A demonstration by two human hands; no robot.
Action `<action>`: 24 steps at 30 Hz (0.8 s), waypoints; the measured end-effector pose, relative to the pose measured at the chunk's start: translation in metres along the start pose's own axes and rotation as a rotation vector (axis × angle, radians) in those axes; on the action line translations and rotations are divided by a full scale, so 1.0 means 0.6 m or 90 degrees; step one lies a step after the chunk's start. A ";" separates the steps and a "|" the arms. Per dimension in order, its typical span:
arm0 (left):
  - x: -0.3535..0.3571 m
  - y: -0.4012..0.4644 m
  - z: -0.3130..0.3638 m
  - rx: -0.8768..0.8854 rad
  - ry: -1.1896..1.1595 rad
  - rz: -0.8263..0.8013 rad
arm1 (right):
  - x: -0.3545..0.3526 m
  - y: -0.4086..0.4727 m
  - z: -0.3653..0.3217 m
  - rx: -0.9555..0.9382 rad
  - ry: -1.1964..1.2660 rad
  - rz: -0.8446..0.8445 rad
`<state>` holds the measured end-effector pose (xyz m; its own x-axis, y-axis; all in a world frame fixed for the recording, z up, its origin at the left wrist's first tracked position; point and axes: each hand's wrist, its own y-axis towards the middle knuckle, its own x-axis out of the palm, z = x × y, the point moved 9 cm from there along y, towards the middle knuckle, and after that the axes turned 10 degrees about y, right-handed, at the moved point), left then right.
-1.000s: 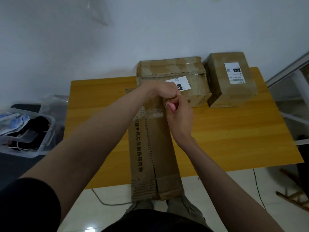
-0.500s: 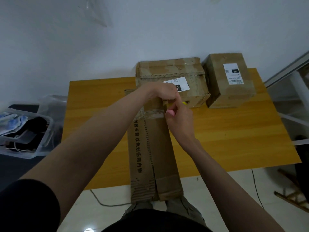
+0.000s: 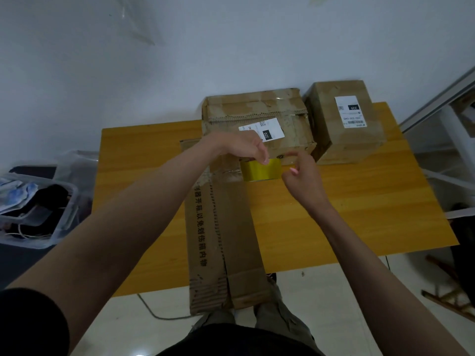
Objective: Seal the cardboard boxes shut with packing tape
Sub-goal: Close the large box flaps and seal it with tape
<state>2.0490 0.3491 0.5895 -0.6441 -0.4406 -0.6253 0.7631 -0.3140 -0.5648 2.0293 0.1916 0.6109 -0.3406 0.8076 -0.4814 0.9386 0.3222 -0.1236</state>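
Note:
A long flat cardboard box lies lengthwise on the wooden table, its near end hanging over the front edge. Over the box's far end my left hand grips the packing tape with curled fingers; the roll itself is hidden under the hand. A short yellowish strip of tape runs from it to the right, just above the table. My right hand pinches the strip's free end. Two more boxes with white labels stand behind: a wide one and a smaller one.
A clear plastic bin with cables and bags stands on the left, beside the table. A white wall is close behind the boxes. A metal frame rises at the right. A cable lies on the tiled floor.
My hands were together at the box's far end. The right hand has since moved right, drawing out a yellowish strip of tape from the left hand.

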 end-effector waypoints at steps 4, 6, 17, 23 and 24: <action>0.001 -0.006 0.005 0.038 0.015 0.042 | 0.041 0.035 0.012 -0.004 -0.149 -0.187; 0.004 -0.023 0.015 0.067 0.006 0.057 | 0.053 0.039 0.012 0.005 -0.165 -0.267; 0.012 -0.128 0.003 0.129 0.313 0.339 | 0.021 -0.002 0.034 0.016 0.153 -0.229; 0.049 -0.113 -0.007 0.119 0.286 0.312 | 0.012 -0.018 0.027 -0.017 0.210 -0.182; 0.043 -0.115 0.001 0.112 0.218 0.324 | 0.011 -0.023 0.020 -0.034 0.213 -0.179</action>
<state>1.9798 0.3589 0.6126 -0.1566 -0.2855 -0.9455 0.9565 -0.2823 -0.0732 2.0148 0.1865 0.5994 -0.5898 0.7976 -0.1263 0.8056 0.5703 -0.1605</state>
